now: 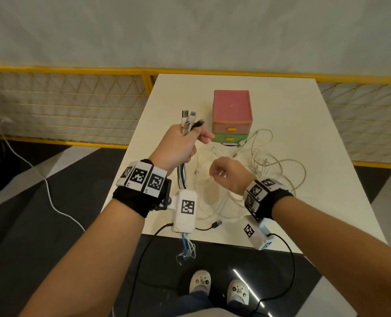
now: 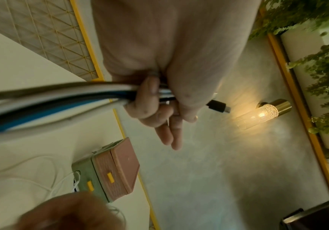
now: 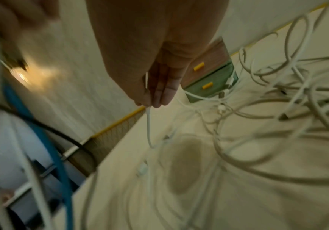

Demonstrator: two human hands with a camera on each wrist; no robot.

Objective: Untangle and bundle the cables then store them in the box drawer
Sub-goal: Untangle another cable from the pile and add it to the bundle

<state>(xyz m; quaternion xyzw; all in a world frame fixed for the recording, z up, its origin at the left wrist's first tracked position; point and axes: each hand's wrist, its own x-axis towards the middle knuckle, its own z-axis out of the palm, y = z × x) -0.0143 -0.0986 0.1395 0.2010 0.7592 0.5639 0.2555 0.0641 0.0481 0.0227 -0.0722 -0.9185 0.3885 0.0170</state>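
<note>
Near the surface's [image 1: 327, 124] left edge, my left hand [image 1: 178, 145] grips several gathered cables [image 1: 188, 121]; my right hand [image 1: 226, 172] pinches a white cable [image 3: 148, 124] from the remaining tangle [image 1: 270, 165]. The box [image 1: 232, 110] toward the far edge stays shut, so I judge half done.

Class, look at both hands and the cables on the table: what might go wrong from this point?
1. The right hand pinches one thin white cable running into the loose tangle; pulling may tighten knots.
2. The left hand grips several cables whose tails hang past the table edge and could snag.
</note>
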